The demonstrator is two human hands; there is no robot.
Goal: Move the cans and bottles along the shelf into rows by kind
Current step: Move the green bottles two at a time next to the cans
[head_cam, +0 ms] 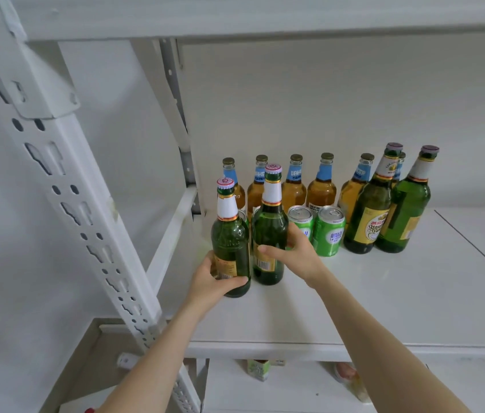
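Note:
Two tall green bottles stand at the left front of the white shelf (354,293). My left hand (211,281) grips the base of the left green bottle (230,242). My right hand (297,251) wraps the side of the second green bottle (269,231). Behind them are green cans (329,234), partly hidden by the bottles. Along the back wall runs a row of several amber bottles (321,189) with blue neck labels. Two more green bottles (369,210) stand at the right of the cans.
A white perforated upright (65,186) slants across the left. The upper shelf (265,16) hangs overhead. Open shelf surface spreads to the right and front. A lower shelf holds a small green carton (257,369) and a bag (351,380).

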